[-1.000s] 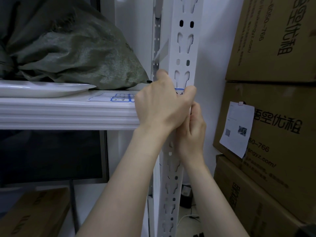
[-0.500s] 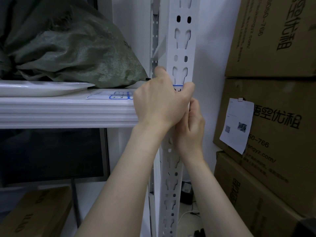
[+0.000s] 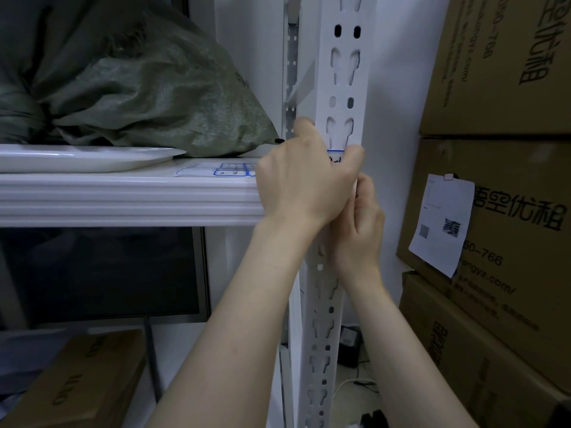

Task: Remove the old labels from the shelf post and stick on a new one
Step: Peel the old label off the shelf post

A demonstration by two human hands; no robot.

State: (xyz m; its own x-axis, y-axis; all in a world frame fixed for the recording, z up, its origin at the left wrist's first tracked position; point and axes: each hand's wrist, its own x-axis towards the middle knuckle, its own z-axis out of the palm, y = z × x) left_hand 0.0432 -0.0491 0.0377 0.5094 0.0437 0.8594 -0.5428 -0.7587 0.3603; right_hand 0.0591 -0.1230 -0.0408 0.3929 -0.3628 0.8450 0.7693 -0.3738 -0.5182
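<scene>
Left hand wraps the shelf post, bracing the blue-edged label; right hand (curled, grip hidden) likely peels below.

The shelf post stands upright in the middle, and the shelf meets it from the left. A plate lies on the shelf, with a sack resting on and behind it. A sheet of labels lies flat on the shelf between the plate and the post. The left hand wraps across the post at shelf level, partly covering a label on the post's front. The right hand is against the post just beneath, touching the left; what its fingers hold is hidden. Stacked boxes stand right of the post, with a paper slip on the middle one's front. Another box lies below the shelf at the left.
</scene>
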